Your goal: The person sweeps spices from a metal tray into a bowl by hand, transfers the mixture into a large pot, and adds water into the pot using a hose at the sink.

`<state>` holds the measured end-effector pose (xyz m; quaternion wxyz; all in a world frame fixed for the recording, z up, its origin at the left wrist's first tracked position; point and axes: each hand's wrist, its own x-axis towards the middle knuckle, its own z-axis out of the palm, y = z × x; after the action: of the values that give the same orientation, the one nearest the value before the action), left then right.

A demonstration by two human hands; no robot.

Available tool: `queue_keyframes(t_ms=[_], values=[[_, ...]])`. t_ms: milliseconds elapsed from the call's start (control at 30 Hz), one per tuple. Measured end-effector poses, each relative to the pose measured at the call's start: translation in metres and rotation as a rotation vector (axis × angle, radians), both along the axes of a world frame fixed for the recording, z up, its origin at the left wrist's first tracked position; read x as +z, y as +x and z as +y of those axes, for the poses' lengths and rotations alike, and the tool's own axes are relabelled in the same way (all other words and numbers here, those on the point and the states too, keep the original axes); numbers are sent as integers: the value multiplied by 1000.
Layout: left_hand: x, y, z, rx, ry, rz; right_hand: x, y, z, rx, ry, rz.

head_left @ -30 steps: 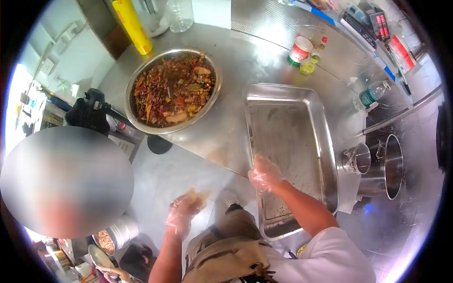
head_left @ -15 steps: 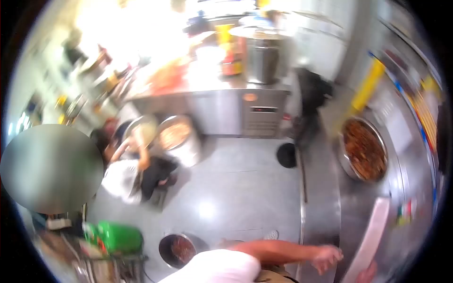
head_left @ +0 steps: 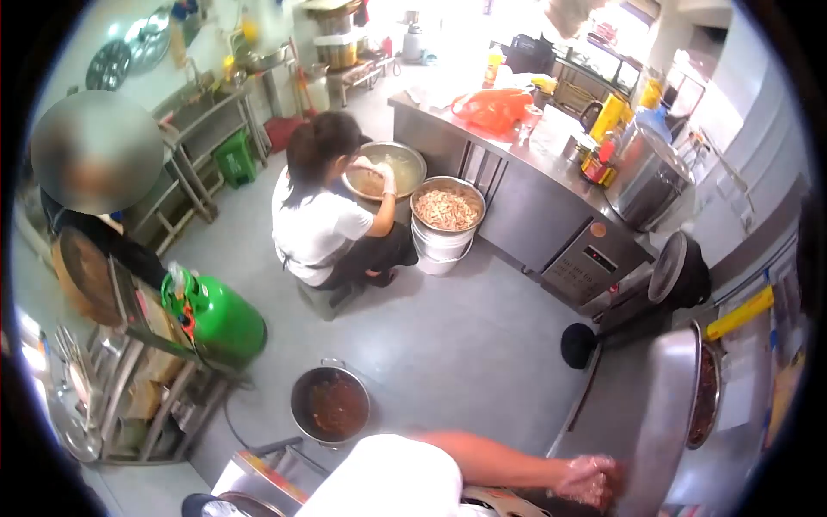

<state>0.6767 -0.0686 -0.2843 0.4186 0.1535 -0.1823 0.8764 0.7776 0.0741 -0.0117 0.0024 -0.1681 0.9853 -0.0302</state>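
My left hand (head_left: 587,481), in a thin clear glove, reaches out at the bottom right, beyond my white sleeve. Its fingers are curled closed; what they hold, if anything, is not clear. Beside it a reddish-brown blur cannot be made out. Just right of the hand, a long flat greyish thing (head_left: 668,414) is smeared by motion and partly covers the metal basin (head_left: 696,431) behind it. Dark reddish-brown food (head_left: 706,392) lies in that basin on the steel worktop. My right hand is not visible.
A person in white (head_left: 323,215) sits low with hands over a bowl (head_left: 413,159). Beside them stands a white bucket (head_left: 441,257) with a food-filled basin on top. A pot (head_left: 366,401) and a green gas cylinder (head_left: 226,323) stand on the floor. Another person (head_left: 103,237) is at left.
The view has turned, so the seated person and the counter appear farther right. A hand seen at a long pale flat thing is out of view now. My left hand stays closed.
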Motion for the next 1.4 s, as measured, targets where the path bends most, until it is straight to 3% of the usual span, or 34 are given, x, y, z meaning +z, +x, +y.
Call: queue_keyframes(t_ms=[100, 167, 267, 367, 500, 567, 667, 800, 867, 1000, 1067, 1100, 1133, 1400], values=[[55, 23, -99, 455, -217, 115, 33, -2, -62, 441, 84, 217], [84, 32, -153, 603, -273, 154, 61, -8, -100, 732, 174, 347], [110, 54, -213, 839, -366, 173, 101, -13, -167, 1039, 147, 251], [109, 81, -261, 1058, -429, 113, 137, -4, -233, 1112, 280, 13], [96, 125, -304, 1299, -510, -64, 157, -10, -307, 1800, 176, 250], [87, 153, -322, 1418, -557, -189, 160, -9, -352, 2045, 170, 199], [75, 176, -342, 1561, -599, -369, 159, -10, -417, 2261, 339, -271], [59, 206, -365, 1694, -640, -622, 134, -2, -494, 2081, 708, -1142], [51, 220, -384, 1750, -638, -712, 127, 16, -527, 2194, 715, -1094], [30, 250, -443, 1831, -626, -850, 111, 89, -597, 2817, 357, -413], [21, 264, -477, 1848, -615, -908, 76, 134, -634, 3030, -312, -288], [21, 270, -496, 1856, -618, -934, 37, 159, -649, 3020, -897, -335], [20, 275, -515, 1863, -619, -951, 11, 177, -665, 2961, -1172, -437], [28, 313, -689, 1940, -650, -1155, -8, 241, -844, 2943, -1365, -1193]])
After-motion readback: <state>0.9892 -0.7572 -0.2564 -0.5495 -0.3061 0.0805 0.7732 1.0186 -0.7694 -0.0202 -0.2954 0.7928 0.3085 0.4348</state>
